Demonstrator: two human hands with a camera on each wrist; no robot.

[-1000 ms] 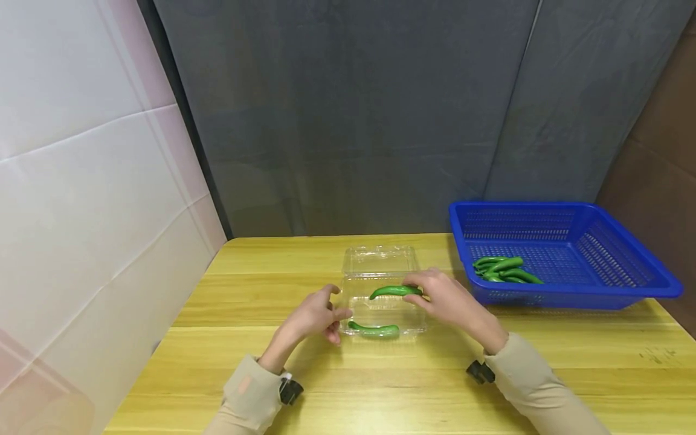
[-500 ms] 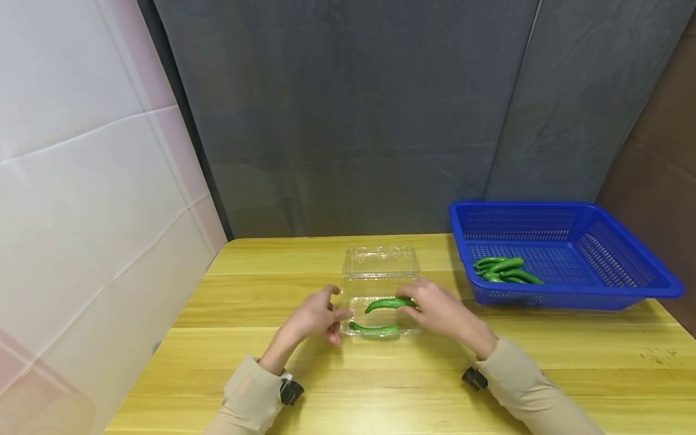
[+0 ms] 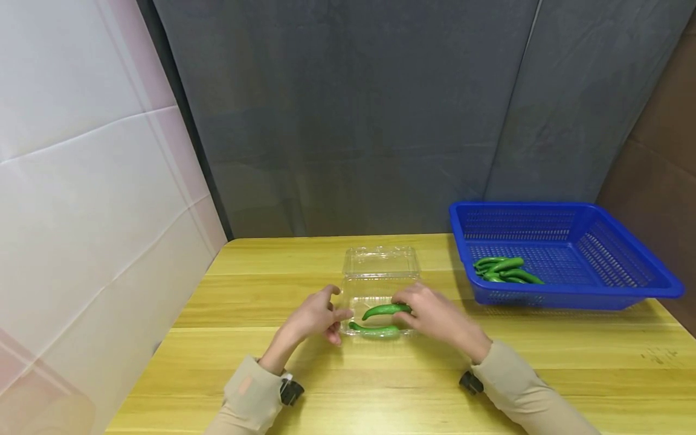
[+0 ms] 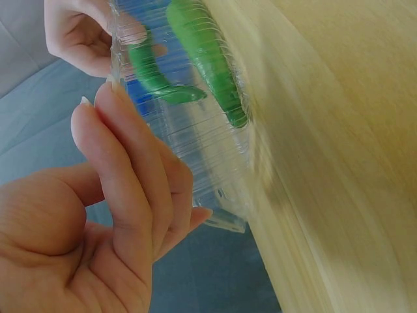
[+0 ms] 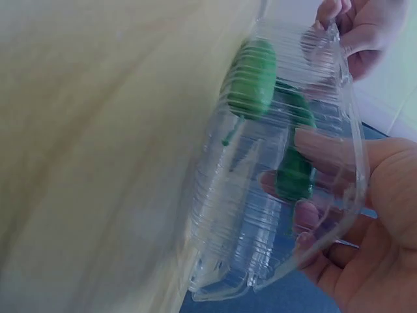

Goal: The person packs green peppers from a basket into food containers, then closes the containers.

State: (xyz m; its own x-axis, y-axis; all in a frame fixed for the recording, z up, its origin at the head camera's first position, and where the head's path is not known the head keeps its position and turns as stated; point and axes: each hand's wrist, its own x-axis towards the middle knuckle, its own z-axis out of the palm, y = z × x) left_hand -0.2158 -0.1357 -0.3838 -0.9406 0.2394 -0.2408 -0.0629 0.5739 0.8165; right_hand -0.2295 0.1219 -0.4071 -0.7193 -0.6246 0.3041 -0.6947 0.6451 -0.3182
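Note:
A clear plastic clamshell box (image 3: 356, 300) stands on the table with its lid (image 3: 380, 261) folded back, away from me. My left hand (image 3: 314, 314) holds the box's left rim, thumb and fingers at the edge. Inside the box, my right hand (image 3: 432, 313) pinches one end of a green chili pepper (image 3: 379, 310). A second green pepper (image 3: 376, 331) lies along the near wall of the box. Through the ribbed plastic, the right wrist view shows the right fingers (image 5: 326, 147) around the held pepper (image 5: 294, 173).
At the right stands a blue perforated plastic basket (image 3: 582, 290) with several green peppers (image 3: 505, 266) in its near left corner. The wooden table (image 3: 370, 386) meets a dark curtain (image 3: 337, 151) behind and a white panel (image 3: 98, 193) at the left.
My right hand has lowered the pepper into the box, bringing it nearer to me and slightly left, close to the lying pepper. The left hand has stayed on the rim.

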